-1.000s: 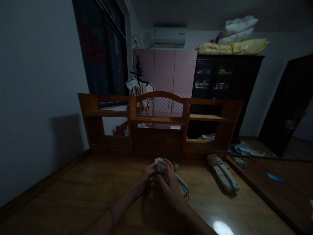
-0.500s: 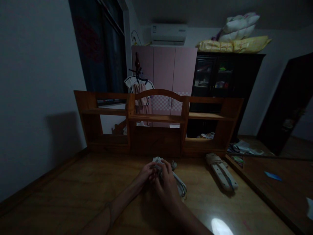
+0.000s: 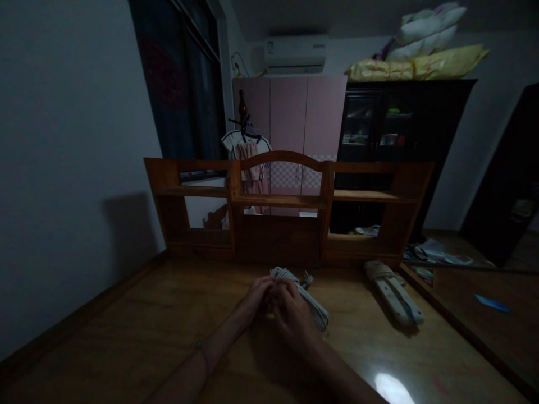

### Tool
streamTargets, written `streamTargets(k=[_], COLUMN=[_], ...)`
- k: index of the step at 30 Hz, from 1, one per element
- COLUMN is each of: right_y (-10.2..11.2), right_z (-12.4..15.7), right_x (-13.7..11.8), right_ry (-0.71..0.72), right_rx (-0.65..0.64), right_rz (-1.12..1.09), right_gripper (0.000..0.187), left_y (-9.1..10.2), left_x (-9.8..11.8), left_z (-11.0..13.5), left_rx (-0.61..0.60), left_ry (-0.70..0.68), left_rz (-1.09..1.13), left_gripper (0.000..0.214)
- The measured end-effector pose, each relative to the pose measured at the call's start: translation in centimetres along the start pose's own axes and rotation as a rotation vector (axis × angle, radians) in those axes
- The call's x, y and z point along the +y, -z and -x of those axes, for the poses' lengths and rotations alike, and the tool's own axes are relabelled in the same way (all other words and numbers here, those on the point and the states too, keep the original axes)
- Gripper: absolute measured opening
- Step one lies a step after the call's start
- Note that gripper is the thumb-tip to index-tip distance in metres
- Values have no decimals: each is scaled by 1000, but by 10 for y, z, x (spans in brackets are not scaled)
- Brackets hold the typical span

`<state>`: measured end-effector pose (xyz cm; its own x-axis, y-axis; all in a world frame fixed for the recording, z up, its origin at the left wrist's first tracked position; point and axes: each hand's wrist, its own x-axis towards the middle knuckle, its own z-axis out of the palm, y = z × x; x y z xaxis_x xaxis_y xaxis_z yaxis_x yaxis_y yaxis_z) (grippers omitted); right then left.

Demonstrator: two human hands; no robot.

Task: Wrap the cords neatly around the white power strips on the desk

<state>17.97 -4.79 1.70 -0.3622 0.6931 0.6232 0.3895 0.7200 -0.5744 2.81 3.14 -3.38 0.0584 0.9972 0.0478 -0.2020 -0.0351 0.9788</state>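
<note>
A white power strip (image 3: 316, 312) with its cord wound about one end lies on the wooden tabletop (image 3: 202, 303), partly behind my right hand (image 3: 291, 314). The cord's plug (image 3: 307, 279) sticks out to the right of the windings. My left hand (image 3: 257, 297) meets my right at the near side of the strip, fingertips pressed together. Both hands are closed, and what is between the fingers is hidden in the dim light. Farther right rests a second power strip (image 3: 396, 300), its cord wrapped around its upper end.
A low wooden shelf unit (image 3: 278, 202) stands along the table's back edge. At the left is a wall (image 3: 76, 168). A raised wooden edge (image 3: 458, 331) runs along the right, with a blue flat item (image 3: 490, 303) beyond it. Light glares on the near right tabletop.
My view has shifted, so the scene sits slightly farther right. My hands have drawn closer together, and more of the wound cord shows behind my fingers.
</note>
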Motion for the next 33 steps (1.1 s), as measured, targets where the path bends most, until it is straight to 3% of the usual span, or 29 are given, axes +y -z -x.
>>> streamTargets(k=[4, 17, 33], right_y=[-2, -3, -3], right_z=[1, 2, 1], right_x=[-3, 2, 1], right_ry=[57, 75, 82], right_rx=[-68, -115, -91], right_rz=[-32, -12, -6], right_gripper=[26, 27, 27], left_y=[3, 4, 5], left_x=[1, 0, 1], left_z=[0, -4, -4], left_rx=[29, -89, -30], left_ry=[-19, 58, 25], left_rz=[16, 42, 31], left_gripper=[27, 39, 43])
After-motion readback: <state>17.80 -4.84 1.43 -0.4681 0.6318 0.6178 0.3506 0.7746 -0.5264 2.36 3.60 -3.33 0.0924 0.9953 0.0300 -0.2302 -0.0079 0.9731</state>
